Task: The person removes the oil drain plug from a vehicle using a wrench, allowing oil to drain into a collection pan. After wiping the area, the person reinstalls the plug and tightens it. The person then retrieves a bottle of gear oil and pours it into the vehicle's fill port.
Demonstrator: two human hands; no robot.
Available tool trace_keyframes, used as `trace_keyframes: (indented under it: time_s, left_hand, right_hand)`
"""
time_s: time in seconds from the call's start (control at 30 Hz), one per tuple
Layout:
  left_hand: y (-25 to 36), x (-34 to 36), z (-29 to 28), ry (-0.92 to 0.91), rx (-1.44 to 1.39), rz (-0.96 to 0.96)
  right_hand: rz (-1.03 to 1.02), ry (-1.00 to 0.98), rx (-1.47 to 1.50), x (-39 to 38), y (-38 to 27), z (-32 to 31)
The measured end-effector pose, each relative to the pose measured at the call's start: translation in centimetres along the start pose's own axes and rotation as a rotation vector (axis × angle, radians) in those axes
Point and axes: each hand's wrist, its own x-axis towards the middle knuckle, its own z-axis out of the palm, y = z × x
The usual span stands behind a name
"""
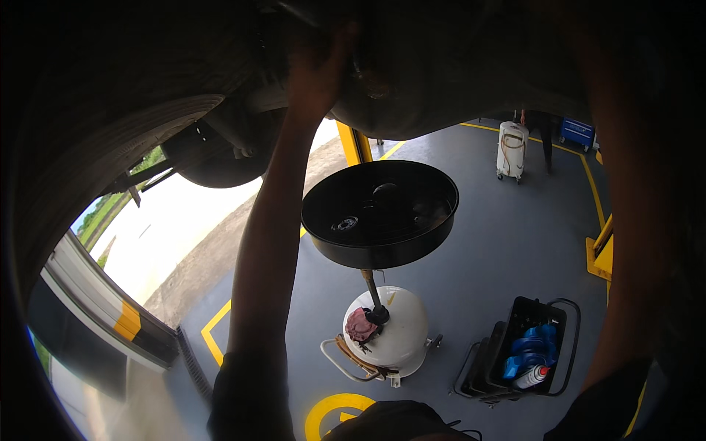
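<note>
My left hand (318,77) is raised against the dark underside of a vehicle (426,81), thumb pointing up. Shadow hides its other fingers and anything they hold. My right forearm (624,220) reaches up on the right, and its hand is lost in the dark near the top edge. Below and between my arms stands a wide round black drain pan (379,253), with a small round fitting (344,223) and dark shapes inside. A post joins it to a white oil drainer tank (403,334), on which lies a crumpled reddish rag (360,325).
A black tool caddy (482,367) holding blue items (531,349) and a spray can (532,377) stands at lower right. Farther back, a person stands by a white wheeled tank (511,151), near a blue cabinet (577,133). A tire (158,121) hangs upper left; yellow posts (354,143) flank the bay.
</note>
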Motion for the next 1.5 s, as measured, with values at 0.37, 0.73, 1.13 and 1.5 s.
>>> trace_keyframes:
  time_s: [0.37,0.73,1.13,1.5]
  left_hand:
    - [4.0,0.5,0.6,-0.054,0.012,-0.161]
    - [4.2,0.9,0.9,-0.074,-0.047,-0.177]
    - [4.0,1.1,1.1,-0.087,-0.113,-0.116]
    - [4.1,1.1,0.9,-0.098,-0.118,-0.096]
  right_hand:
    - [-0.066,-0.001,-0.045,1.5,1.2,-2.6]
    - [0.013,-0.081,0.001,2.6,-0.1,-4.2]
    - [-0.088,-0.028,-0.051,3.0,0.4,-3.8]
    - [-0.127,0.024,0.001,3.1,-0.1,-3.7]
